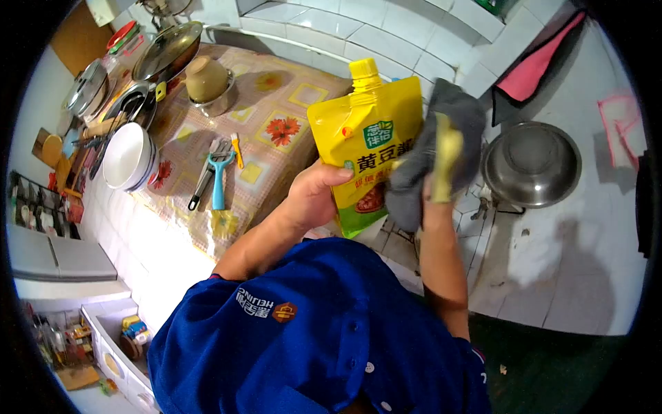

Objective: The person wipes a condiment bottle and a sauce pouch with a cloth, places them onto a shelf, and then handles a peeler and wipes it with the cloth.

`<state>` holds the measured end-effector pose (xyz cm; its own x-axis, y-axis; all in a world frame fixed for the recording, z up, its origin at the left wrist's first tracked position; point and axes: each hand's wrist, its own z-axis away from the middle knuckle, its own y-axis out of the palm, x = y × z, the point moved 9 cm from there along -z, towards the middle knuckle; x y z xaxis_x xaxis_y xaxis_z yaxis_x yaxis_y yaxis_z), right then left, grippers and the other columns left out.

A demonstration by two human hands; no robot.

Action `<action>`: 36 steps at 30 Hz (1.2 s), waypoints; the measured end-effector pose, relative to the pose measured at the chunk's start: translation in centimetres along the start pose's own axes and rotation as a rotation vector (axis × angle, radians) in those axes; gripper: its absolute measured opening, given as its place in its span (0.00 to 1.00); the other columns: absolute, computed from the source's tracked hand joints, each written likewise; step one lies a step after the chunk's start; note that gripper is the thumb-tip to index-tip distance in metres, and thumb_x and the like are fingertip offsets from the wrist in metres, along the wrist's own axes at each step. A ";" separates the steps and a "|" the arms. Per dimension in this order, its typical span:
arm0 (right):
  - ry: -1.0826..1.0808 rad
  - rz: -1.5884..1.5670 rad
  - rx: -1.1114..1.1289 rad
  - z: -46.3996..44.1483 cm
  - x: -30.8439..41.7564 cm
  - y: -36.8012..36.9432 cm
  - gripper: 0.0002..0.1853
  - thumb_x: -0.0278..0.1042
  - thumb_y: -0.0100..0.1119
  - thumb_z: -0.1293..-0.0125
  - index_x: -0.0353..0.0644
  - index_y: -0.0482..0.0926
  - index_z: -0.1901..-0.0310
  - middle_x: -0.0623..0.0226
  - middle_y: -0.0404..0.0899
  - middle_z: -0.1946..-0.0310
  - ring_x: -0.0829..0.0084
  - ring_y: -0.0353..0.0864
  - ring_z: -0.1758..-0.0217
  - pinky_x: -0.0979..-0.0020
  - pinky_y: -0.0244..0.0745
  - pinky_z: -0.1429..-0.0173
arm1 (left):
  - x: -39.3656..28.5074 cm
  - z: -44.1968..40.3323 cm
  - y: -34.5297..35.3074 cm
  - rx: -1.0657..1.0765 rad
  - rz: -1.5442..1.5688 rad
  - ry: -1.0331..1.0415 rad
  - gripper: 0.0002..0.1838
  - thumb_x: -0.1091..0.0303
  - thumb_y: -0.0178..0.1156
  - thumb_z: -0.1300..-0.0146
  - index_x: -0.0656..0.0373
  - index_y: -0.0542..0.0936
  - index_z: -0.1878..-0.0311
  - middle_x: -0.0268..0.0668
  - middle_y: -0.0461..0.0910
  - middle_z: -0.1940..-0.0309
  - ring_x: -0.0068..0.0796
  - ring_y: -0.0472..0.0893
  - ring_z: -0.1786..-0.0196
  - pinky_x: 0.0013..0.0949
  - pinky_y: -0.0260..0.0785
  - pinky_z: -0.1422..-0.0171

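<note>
My left hand (318,194) grips the lower left side of a yellow pouch (365,131) with a yellow screw cap, its thumb on the front. The pouch stands upright, green at its bottom edge. At the pouch's right side, my right hand (436,183) is behind and within a dark grey cloth (458,114); a yellow band shows blurred across the cloth. The cloth's lower left part touches or overlaps the pouch's right edge. Most of the right hand's fingers are hidden.
A patterned tablecloth (269,83) at left bears a blue peeler (220,181), a white bowl (129,157), a brown cup (206,78) and a lidded pan (167,52). A metal basin (532,164) is at right. A pink cloth (538,65) hangs behind it.
</note>
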<state>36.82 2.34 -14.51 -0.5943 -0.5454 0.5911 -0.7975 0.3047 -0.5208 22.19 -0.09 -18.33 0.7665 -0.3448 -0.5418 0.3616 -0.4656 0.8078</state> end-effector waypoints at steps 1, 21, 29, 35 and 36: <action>0.119 -0.134 -0.119 0.4 -1.5 -1.6 0.29 0.45 0.58 0.39 0.41 0.65 0.40 0.59 0.67 0.42 0.63 0.66 0.39 0.61 0.58 0.33 | -0.3 0.2 0.1 -0.012 0.003 0.014 0.33 0.66 0.54 0.46 0.63 0.62 0.35 0.46 0.67 0.38 0.46 0.68 0.38 0.46 0.56 0.32; -0.295 0.351 0.066 5.9 9.3 2.5 0.37 0.50 0.61 0.42 0.41 0.60 0.36 0.56 0.65 0.39 0.61 0.66 0.38 0.61 0.55 0.31 | -0.5 2.5 -0.6 -0.042 -0.534 -0.087 0.24 0.69 0.53 0.43 0.66 0.70 0.42 0.43 0.73 0.43 0.34 0.74 0.43 0.36 0.63 0.36; 0.219 0.046 0.258 2.9 1.7 4.6 0.43 0.52 0.66 0.49 0.42 0.58 0.35 0.54 0.63 0.37 0.60 0.62 0.34 0.59 0.51 0.30 | -1.7 1.0 1.6 0.292 0.160 0.011 0.25 0.69 0.52 0.39 0.65 0.67 0.39 0.43 0.72 0.42 0.35 0.72 0.40 0.38 0.61 0.34; 0.071 -0.097 -0.063 0.7 -3.0 1.6 0.24 0.41 0.57 0.39 0.41 0.69 0.42 0.59 0.70 0.44 0.62 0.68 0.39 0.61 0.59 0.33 | -1.1 1.0 -0.3 0.020 0.061 -0.004 0.29 0.63 0.51 0.38 0.62 0.61 0.34 0.45 0.68 0.39 0.42 0.69 0.37 0.45 0.57 0.31; -0.084 0.172 -0.081 0.7 -1.3 1.7 0.24 0.41 0.57 0.39 0.41 0.69 0.43 0.59 0.71 0.44 0.62 0.68 0.40 0.61 0.59 0.34 | -1.0 1.0 -0.4 0.020 0.087 -0.016 0.28 0.63 0.51 0.38 0.62 0.62 0.35 0.45 0.68 0.39 0.42 0.69 0.37 0.44 0.57 0.32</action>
<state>36.30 3.01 -16.61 -0.7143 -0.5424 0.4422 -0.6928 0.4588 -0.5563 20.74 -0.37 -18.38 0.7861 -0.3973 -0.4736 0.2834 -0.4494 0.8472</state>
